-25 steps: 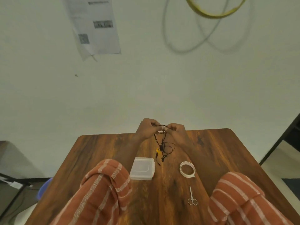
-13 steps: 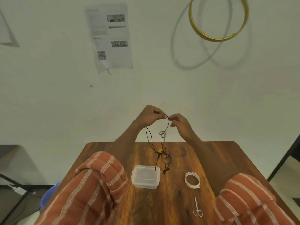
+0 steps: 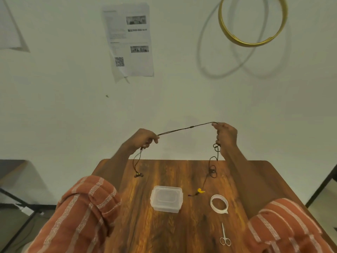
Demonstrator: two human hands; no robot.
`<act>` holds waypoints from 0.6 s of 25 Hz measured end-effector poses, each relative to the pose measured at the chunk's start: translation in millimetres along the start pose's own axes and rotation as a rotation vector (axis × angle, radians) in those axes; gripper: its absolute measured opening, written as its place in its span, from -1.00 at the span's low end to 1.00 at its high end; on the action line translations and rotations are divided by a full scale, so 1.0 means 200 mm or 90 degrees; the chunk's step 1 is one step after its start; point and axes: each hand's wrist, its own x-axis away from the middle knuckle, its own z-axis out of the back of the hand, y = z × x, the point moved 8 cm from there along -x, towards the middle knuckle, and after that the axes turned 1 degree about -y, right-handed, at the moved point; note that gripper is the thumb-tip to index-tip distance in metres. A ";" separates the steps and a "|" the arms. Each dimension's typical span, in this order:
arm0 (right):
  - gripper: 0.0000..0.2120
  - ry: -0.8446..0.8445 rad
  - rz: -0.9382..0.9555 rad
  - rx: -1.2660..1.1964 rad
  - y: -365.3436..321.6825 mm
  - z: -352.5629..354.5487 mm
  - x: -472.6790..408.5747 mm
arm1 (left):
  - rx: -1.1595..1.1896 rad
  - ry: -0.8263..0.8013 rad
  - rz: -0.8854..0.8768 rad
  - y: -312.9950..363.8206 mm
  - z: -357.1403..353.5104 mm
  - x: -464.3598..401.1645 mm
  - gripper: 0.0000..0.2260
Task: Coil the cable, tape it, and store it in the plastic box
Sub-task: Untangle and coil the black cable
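The cable (image 3: 184, 129) is thin, black and limp: light, easy to kink, and judging by the small tangle (image 3: 216, 148) under the right hand, quick to snarl. It should take a coil only if each loop is pinched as it forms; loose turns would likely spring or slide apart. The best hold is probably near one end, winding toward the other, with the knotted part worked free first.

Both hands are raised above the far edge of the desk (image 3: 255, 179), arms reaching forward and spread. The left hand (image 3: 144, 138) pinches the cable between thumb and fingertips, its grip pressed together on it; a short tail hangs from it, the earbud end (image 3: 138, 174) reaching the desk near the far left corner. The right hand (image 3: 225, 135) pinches the other end of the taut span, fingers closed on it, and the rest drops through the tangle to a yellow tip (image 3: 200, 191) lying mid-desk.

The box (image 3: 166, 201) sits lidded at the centre, the tape (image 3: 219, 204) just right of it, scissors (image 3: 224, 235) nearer the front edge.
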 end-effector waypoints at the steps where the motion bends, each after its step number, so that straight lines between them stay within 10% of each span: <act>1: -0.93 0.002 -0.002 0.040 0.01 0.01 0.00 | 0.053 0.003 0.007 -0.02 0.01 0.00 -0.76; 6: -0.81 -0.146 0.061 0.312 0.02 -0.22 0.08 | 0.100 -0.046 -0.045 0.14 -0.08 -0.02 -0.76; 11: -0.63 -0.497 0.027 0.254 -0.05 -0.64 0.29 | 0.111 -0.096 -0.096 0.34 -0.19 -0.04 -0.75; 15: -0.77 -0.392 0.131 0.251 -0.19 -0.59 0.22 | 0.140 -0.109 -0.094 0.36 -0.15 -0.01 -0.79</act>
